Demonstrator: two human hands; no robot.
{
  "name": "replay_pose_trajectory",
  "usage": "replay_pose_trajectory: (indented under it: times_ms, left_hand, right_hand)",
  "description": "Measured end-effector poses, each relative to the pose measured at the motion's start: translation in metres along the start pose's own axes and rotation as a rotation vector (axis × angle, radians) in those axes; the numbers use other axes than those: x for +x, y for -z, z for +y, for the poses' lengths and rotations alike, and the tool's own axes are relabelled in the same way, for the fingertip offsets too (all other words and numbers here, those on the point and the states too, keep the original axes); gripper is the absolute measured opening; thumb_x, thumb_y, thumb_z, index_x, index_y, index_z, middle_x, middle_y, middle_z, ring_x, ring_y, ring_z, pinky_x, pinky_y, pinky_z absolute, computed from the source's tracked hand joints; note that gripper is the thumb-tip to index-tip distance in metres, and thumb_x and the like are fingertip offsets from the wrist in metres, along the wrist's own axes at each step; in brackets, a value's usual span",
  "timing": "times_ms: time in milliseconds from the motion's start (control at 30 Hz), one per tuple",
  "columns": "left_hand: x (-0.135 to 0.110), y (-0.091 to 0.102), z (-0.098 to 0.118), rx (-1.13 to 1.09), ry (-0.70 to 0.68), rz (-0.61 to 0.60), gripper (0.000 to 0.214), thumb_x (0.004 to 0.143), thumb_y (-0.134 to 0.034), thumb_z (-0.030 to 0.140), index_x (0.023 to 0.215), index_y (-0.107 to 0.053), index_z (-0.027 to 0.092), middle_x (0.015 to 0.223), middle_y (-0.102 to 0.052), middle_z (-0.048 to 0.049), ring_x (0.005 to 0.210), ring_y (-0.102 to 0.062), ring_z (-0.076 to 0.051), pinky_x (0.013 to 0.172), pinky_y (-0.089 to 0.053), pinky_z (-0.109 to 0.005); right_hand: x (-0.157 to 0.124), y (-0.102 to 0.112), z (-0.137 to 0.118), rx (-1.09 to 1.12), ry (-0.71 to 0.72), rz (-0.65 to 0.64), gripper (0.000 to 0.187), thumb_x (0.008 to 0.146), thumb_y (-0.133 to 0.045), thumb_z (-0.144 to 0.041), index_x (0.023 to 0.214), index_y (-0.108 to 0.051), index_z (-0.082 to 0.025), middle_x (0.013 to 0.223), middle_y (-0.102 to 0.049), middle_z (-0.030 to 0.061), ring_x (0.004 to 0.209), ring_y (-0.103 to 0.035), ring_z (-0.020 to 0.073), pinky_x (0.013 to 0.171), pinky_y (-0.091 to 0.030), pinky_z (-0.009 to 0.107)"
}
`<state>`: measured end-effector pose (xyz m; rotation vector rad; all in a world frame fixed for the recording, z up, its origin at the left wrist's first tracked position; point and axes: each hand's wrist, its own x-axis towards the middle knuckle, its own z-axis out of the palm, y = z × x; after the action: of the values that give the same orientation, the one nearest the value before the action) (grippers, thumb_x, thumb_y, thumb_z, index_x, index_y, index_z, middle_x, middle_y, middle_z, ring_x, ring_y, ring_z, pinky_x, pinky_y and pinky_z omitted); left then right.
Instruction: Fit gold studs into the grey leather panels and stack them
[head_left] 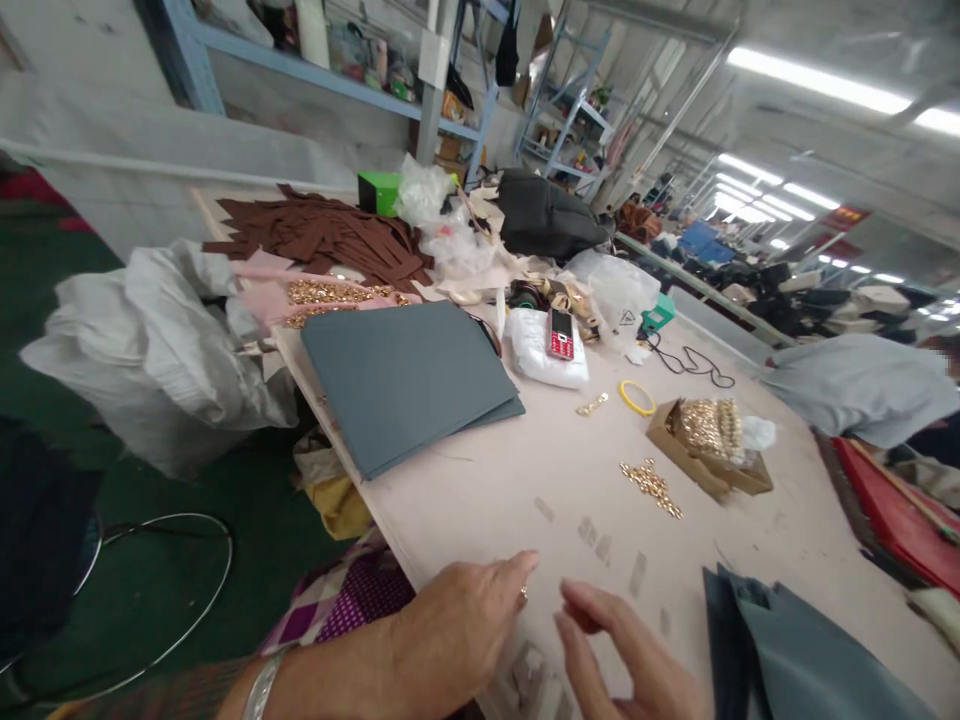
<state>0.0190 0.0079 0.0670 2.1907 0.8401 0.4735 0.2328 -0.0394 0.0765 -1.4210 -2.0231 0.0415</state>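
My left hand (469, 625), with a silvery bracelet at the wrist, is low over the table's near edge. Its fingers are closed, and a small gold metal piece (523, 592) peeks out below the index fingertip. Just to the right, my right hand (637, 655) has its thumb and forefinger apart with nothing visible between them. Ahead lie a loose pile of gold metal pieces (651, 487) and an open cardboard box (694, 465) of gold chain and beads. A stack of dark grey-green sheets (409, 380) rests on the left; folded sheets (817, 650) lie at right.
On the table (480, 500) are a yellow ring (636, 398), a gold zipper pull-like piece (592, 404), and a red phone (560, 335) on a white packet (536, 350). Brown strips (322, 235) are heaped behind. A white sack (161, 350) stands left; a person's grey sleeve (862, 385) is at right.
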Motion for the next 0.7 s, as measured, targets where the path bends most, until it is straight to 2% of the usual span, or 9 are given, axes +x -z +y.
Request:
replay_pose_trajectory:
  times_ms: [67,167,233,333,467,633,700]
  left_hand:
    - [-0.001,0.004,-0.001,-0.129,0.056,0.046,0.038,0.094,-0.035,0.008,0.128,-0.05,0.011,0.117,-0.069,-0.0146,0.101,-0.069,-0.025,0.09,-0.055,-0.036]
    - [-0.006,0.011,-0.005,-0.24,0.107,0.058,0.031,0.088,-0.041,0.005,0.113,-0.057,0.015,0.103,-0.071,-0.0087,0.092,-0.07,-0.023,0.085,-0.055,-0.032]
    - [-0.01,0.014,-0.01,-0.29,0.119,0.088,0.03,0.087,-0.043,0.005,0.11,-0.057,0.018,0.101,-0.071,-0.0055,0.089,-0.07,-0.021,0.081,-0.055,-0.029]
    - [-0.015,0.015,-0.019,-0.361,0.109,0.15,0.034,0.086,-0.043,0.004,0.111,-0.057,0.022,0.105,-0.071,-0.0022,0.094,-0.069,-0.019,0.084,-0.053,-0.026]
    - [-0.021,0.016,-0.027,-0.377,0.103,0.175,0.039,0.083,-0.045,0.001,0.114,-0.057,0.022,0.107,-0.071,-0.0039,0.097,-0.069,-0.021,0.088,-0.052,-0.027]
    - [-0.027,0.023,-0.029,-0.382,0.125,0.205,0.038,0.083,-0.045,0.001,0.112,-0.057,0.021,0.105,-0.072,-0.0042,0.094,-0.07,-0.021,0.086,-0.053,-0.027]
    - [-0.028,0.026,-0.03,-0.36,0.147,0.201,0.035,0.083,-0.046,0.002,0.111,-0.057,0.02,0.102,-0.072,-0.0048,0.089,-0.07,-0.022,0.082,-0.054,-0.029]
  right_hand:
    - [0.017,-0.028,-0.027,0.099,0.133,0.016,0.021,0.086,-0.062,-0.014,0.106,-0.067,-0.02,0.085,-0.074,0.0026,0.071,-0.071,0.0141,0.068,-0.058,0.019]
    - [0.031,-0.049,-0.043,0.126,0.209,0.015,0.021,0.086,-0.06,-0.009,0.103,-0.065,-0.019,0.083,-0.074,0.0028,0.071,-0.071,0.0133,0.068,-0.057,0.018]
    - [0.037,-0.054,-0.042,0.123,0.201,0.013,0.018,0.087,-0.059,-0.009,0.102,-0.065,-0.019,0.081,-0.073,0.0026,0.069,-0.071,0.013,0.066,-0.057,0.018]
    - [0.044,-0.056,-0.038,0.112,0.26,-0.04,0.019,0.086,-0.059,-0.009,0.102,-0.065,-0.018,0.079,-0.074,0.0018,0.067,-0.071,0.0127,0.065,-0.057,0.017]
    - [0.051,-0.062,-0.041,0.099,0.291,-0.04,0.021,0.084,-0.06,-0.009,0.101,-0.066,-0.019,0.079,-0.075,0.0007,0.066,-0.072,0.0129,0.063,-0.057,0.017]
    - [0.051,-0.074,-0.052,0.12,0.181,-0.015,0.017,0.089,-0.056,-0.016,0.1,-0.067,-0.022,0.08,-0.075,0.0006,0.067,-0.072,0.0136,0.063,-0.056,0.02]
    - [0.051,-0.078,-0.055,0.1,0.189,-0.001,0.017,0.089,-0.055,-0.015,0.1,-0.067,-0.022,0.08,-0.075,0.0002,0.068,-0.072,0.0131,0.063,-0.055,0.019]
